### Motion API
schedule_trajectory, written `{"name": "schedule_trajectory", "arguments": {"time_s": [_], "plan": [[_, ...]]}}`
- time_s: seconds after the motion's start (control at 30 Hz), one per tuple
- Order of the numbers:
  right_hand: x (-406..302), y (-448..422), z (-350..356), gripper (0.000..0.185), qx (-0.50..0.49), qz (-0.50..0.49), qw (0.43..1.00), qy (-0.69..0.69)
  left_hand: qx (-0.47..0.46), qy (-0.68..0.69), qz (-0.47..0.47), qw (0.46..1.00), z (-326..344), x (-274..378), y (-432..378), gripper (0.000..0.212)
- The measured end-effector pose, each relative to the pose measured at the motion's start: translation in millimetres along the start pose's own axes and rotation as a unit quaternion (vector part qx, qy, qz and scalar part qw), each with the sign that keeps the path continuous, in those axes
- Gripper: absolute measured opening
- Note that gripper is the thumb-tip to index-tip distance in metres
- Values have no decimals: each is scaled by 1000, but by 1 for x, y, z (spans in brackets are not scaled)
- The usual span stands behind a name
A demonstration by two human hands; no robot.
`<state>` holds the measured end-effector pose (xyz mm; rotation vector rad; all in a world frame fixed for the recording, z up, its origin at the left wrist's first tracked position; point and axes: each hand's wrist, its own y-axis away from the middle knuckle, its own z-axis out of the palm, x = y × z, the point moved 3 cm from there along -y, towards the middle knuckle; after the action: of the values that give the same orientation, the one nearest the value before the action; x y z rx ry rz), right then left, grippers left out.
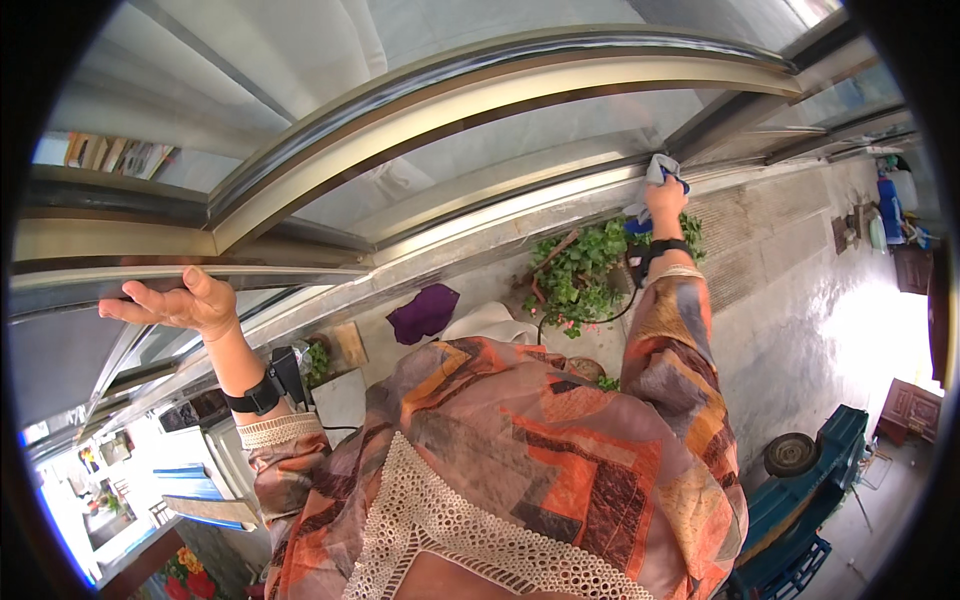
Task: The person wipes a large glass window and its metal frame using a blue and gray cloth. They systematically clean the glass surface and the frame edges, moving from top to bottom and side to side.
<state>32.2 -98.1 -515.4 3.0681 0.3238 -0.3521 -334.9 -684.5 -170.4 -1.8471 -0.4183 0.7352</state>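
In my right hand point(666, 201) is a bunched grey and blue cloth point(661, 166), pressed to the lower corner of a window pane point(540, 150) where the bottom rail meets an upright. My left hand point(184, 304) is raised with fingers spread and palm up, by the edge of an opened window sash point(300, 277); it grips nothing, and whether the fingers touch the sash I cannot tell. A metal frame bar point(487, 86) crosses above the pane. Below the pane runs a pale sill point(480, 232). Both wrists wear black straps.
Under my right arm a potted plant point(585, 270) has green leaves and pink flowers. A purple cloth point(424, 313) lies to its left. A teal three-wheeled cart point(817, 480) with a tyre stands lower right. Books point(116, 155) show behind the glass at left.
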Motion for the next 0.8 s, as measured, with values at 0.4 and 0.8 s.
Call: {"name": "schedule_trajectory", "arguments": {"time_s": [0.4, 0.8], "plan": [[-126, 190, -1, 34, -23, -425, 901, -86, 1, -16, 3, 1000, -2, -2, 1, 70], [-78, 113, 21, 34, 85, -158, 984, 1, 16, -17, -3, 1000, 0, -6, 5, 70]]}}
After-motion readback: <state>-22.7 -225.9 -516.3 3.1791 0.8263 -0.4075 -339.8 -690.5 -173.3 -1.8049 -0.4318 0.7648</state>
